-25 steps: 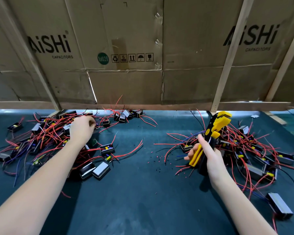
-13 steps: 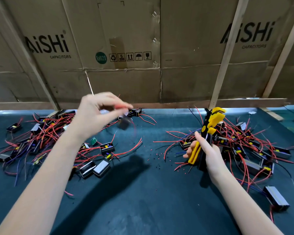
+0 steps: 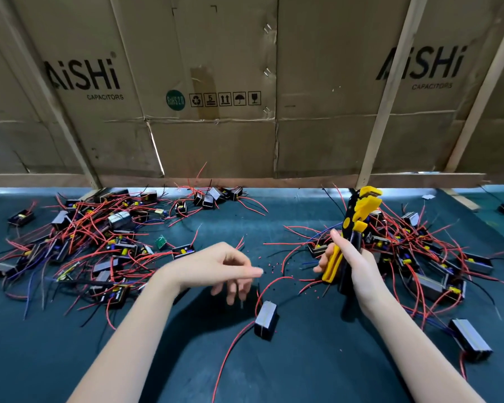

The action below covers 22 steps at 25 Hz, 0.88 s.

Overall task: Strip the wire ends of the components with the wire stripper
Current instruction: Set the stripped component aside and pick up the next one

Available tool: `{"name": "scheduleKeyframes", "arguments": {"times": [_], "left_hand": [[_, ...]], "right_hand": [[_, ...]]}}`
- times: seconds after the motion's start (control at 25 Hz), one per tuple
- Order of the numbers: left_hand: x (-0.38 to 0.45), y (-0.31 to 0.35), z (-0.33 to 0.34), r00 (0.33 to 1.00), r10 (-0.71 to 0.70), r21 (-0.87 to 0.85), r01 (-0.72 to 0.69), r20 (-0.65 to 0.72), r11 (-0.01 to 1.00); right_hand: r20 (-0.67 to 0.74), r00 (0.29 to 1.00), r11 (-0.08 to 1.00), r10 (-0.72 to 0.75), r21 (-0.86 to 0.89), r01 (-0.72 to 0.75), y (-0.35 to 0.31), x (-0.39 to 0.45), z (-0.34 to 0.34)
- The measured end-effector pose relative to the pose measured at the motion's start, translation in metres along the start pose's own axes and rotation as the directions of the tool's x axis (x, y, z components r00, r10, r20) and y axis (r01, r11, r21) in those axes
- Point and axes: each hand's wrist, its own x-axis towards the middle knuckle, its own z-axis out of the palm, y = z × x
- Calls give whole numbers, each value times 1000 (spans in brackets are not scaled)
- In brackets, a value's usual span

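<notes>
Cardboard wall behind dark green table (image 3: pixel 303 359). Left of frame: pile of unstripped components (image 3: pixel 99 242), likely the feed stock. Centre: left hand (image 3: pixel 216 267) blurred, fingers loosely spread, holding nothing, above one component (image 3: pixel 266 319) with red wire (image 3: pixel 233 341), likely next up. Right: right hand (image 3: pixel 352 264) grips wire stripper (image 3: pixel 352 228) upright, ready, beside another component pile (image 3: pixel 428 257).

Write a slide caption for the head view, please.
Right hand grips the wire stripper; left hand hovers above one component.
</notes>
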Motion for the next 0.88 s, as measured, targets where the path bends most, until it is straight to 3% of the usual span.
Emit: {"name": "scheduleKeyframes", "arguments": {"times": [0.08,0.16,0.28,0.36,0.48,0.6,0.68,0.76,0.88], "left_hand": [[4,4,15,993,-119,120,117,8,986],[7,4,30,992,-123,217,118,14,969],[6,7,38,998,25,285,-5,-64,958],[5,6,37,975,149,437,-64,-162,897],[0,-1,36,950,199,604,-14,-240,797],[-7,-6,28,969,165,361,-90,-182,928],[-4,-9,25,941,193,250,-123,-279,961],[5,-9,29,861,246,232,-154,-445,960],[17,-9,41,860,269,231,-182,-434,956]], "right_hand": [[-2,1000,1000,-6,1,6,-3,1,-1],[6,1000,1000,-12,5,12,-5,1,-1],[18,1000,1000,-4,-11,5,-6,-1,1],[24,1000,1000,2,-10,-1,-5,-4,4],[22,999,999,-31,-38,31,-7,-10,6],[42,994,981,-98,-162,104,-9,-14,6],[99,989,965,-112,-228,132,-11,-14,5],[179,981,955,-74,-270,121,-13,-14,2],[270,962,953,38,-301,47,-17,-13,-4]]}}
